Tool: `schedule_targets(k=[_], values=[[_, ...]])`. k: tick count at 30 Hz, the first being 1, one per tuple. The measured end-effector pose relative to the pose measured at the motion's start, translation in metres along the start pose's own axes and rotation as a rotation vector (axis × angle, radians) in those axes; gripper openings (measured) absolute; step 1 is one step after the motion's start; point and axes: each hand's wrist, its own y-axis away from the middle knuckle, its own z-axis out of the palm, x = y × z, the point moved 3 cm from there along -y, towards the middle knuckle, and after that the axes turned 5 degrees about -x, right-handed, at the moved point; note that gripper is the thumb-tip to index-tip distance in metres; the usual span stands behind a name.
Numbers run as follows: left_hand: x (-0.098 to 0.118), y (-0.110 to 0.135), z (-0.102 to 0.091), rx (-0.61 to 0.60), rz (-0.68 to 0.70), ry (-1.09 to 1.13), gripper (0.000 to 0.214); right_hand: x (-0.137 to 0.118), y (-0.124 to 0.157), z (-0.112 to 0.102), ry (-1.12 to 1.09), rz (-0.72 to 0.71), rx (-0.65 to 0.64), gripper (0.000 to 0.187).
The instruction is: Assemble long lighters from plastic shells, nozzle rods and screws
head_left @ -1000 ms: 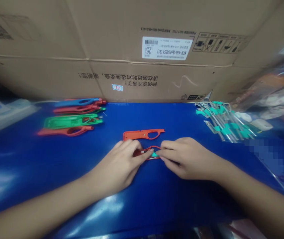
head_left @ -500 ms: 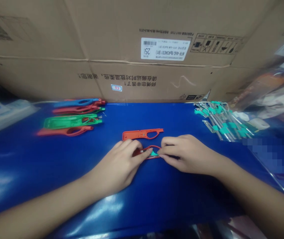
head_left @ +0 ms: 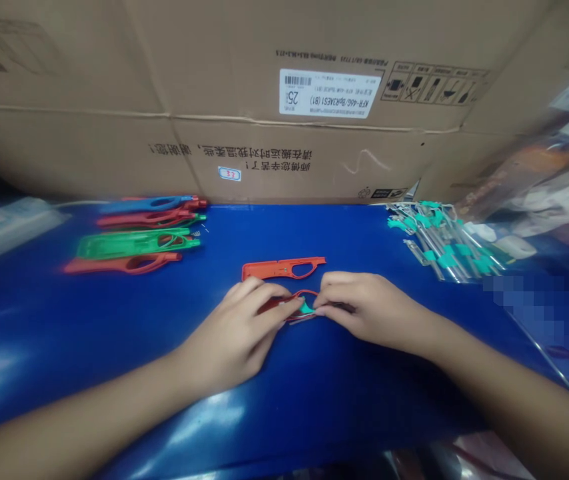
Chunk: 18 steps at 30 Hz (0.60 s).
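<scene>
Left hand [head_left: 242,320]: fingers curled, holding down red casing [head_left: 270,305] beneath them. Right hand [head_left: 362,300]: fingertips nearly together, pinching casing's other end. Teal piece [head_left: 306,307] sits between both hands' fingertips. Orange casing half [head_left: 272,269] lies just beyond left hand.

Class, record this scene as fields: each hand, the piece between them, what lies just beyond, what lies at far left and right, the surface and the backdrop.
Left hand: holds red shell
Right hand: fingers at the red shell's right end; grip partly hidden
Between hands: teal piece, at left thumb's tip
Just beyond: orange shell, apart from the red one
Far left: blue, red and green handles
Far right: piled, teal-trimmed rods
Surface: blue table
Backdrop: cardboard, printing upside down
</scene>
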Motion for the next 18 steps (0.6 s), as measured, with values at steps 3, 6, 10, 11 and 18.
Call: schedule_targets(k=[3,6,10,11,18], values=[[0.0011,0.0000,-0.0011,0.036,0.015,0.018,0.038,0.0019,-0.0008,0.0007,-0.104,0.023,0.017,0.007],[0.0006,-0.0004,0.0005,0.043,0.030,0.036,0.040,0.0033,-0.0012,0.0022,-0.131,0.028,0.015,0.005],[-0.0016,0.0005,0.0029,0.033,0.048,0.054,0.043,0.0042,-0.0005,0.0033,-0.143,0.024,0.016,0.003],[-0.0021,0.0008,0.0030,0.025,0.053,0.057,0.044,0.0041,-0.0002,0.0032,-0.142,0.022,0.015,0.003],[-0.0020,-0.0004,0.0015,-0.055,0.063,0.014,0.049,0.0065,-0.0010,0.0034,-0.150,0.016,0.020,0.004]])
